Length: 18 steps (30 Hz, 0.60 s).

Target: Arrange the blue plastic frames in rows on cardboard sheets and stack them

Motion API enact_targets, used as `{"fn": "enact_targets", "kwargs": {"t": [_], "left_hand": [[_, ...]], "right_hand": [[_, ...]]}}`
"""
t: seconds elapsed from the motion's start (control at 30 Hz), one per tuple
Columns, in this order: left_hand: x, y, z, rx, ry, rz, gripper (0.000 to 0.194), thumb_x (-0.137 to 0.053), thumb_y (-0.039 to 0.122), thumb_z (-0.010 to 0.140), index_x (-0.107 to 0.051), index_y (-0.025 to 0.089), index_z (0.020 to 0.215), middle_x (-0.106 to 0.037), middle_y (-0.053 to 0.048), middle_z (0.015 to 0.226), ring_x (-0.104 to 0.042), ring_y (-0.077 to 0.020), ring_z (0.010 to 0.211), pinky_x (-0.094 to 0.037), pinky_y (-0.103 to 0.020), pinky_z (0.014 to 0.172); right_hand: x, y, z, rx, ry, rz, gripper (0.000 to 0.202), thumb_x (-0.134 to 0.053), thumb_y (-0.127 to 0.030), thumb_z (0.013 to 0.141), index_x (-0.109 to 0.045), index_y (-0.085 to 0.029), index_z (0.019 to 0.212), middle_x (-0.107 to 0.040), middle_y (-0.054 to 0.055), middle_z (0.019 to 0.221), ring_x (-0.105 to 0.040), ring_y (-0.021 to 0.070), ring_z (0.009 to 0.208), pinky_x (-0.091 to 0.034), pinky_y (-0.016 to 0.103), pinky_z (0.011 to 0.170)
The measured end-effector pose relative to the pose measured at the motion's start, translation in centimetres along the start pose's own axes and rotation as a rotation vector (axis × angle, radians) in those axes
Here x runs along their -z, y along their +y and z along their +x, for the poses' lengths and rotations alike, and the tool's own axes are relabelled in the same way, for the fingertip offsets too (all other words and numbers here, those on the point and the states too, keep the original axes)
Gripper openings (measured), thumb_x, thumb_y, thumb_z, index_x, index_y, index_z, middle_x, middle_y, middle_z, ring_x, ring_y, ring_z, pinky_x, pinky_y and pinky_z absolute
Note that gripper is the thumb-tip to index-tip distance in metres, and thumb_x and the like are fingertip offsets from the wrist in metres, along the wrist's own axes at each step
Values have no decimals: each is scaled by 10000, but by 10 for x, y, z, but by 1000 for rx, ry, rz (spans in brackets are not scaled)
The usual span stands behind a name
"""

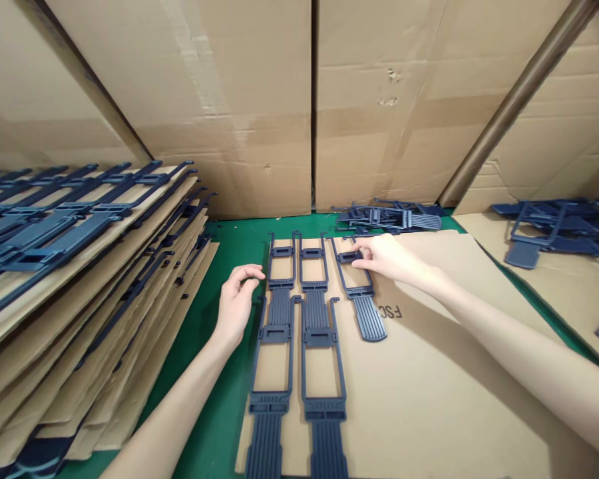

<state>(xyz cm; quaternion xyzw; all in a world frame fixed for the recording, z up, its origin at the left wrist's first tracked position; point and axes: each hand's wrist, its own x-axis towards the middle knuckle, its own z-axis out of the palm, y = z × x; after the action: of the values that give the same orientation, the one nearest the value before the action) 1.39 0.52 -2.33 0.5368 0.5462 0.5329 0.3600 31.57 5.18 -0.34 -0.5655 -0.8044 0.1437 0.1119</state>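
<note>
My right hand [379,256] reaches in from the right, thumb and fingers closed at the crossbar of a dark blue plastic frame [370,319]. This frame has hooked upper ends and a ridged tongue, and it lies slightly slanted on a cardboard sheet [429,392]. My left hand [235,303] hovers by the sheet's left edge, fingers loosely curled and thumb a little apart, with nothing in it. Beside it, similar frames lie in two rows: an upper-left frame [281,303], an upper-middle frame [313,303], a lower-left frame [268,406] and a lower-right frame [324,409].
At left rises a tall stack of cardboard sheets [130,313] with frames layered between and on top. A loose pile of frames [389,216] lies behind the sheet, another pile [544,229] at right. Large cardboard boxes [219,106] wall the back of the green table [207,392].
</note>
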Motion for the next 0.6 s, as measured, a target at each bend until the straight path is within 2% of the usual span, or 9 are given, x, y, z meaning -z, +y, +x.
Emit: {"fn": "enact_targets", "kwargs": {"t": [0.13, 0.37, 0.47, 0.6], "left_hand": [[0, -2, 0, -29, -13, 9, 117, -531, 233, 696, -576, 207, 591, -600, -41, 939, -528, -255, 1037, -340, -349, 971], [1, -2, 0, -61, -32, 13, 133, -495, 200, 691, -538, 203, 565, -583, -40, 935, -528, -244, 1004, -346, -347, 945], [1, -4, 0, -62, -50, -4, 130, -483, 191, 688, -517, 201, 563, -580, -44, 946, -518, -245, 1018, -359, -347, 935], [1, -4, 0, -58, -56, -22, 123, -475, 191, 675, -502, 201, 555, -576, -52, 943, -509, -254, 1026, -375, -354, 920]], "right_hand": [[-9, 3, 2, -33, 55, 56, 287, -586, -349, 816, -652, -200, 1053, -609, 0, 651, -561, 168, 615, -374, 254, 590], [-17, 2, 2, -58, 119, 89, 307, -569, -349, 814, -627, -176, 1061, -616, -4, 650, -562, 160, 615, -383, 257, 598], [-15, 0, 2, -45, 131, 112, 323, -545, -389, 834, -625, -178, 1065, -624, 0, 657, -568, 163, 625, -387, 260, 592], [-3, 9, 6, -62, 189, 125, 316, -520, -417, 847, -638, -183, 1023, -684, 26, 789, -611, 168, 706, -418, 263, 634]]}}
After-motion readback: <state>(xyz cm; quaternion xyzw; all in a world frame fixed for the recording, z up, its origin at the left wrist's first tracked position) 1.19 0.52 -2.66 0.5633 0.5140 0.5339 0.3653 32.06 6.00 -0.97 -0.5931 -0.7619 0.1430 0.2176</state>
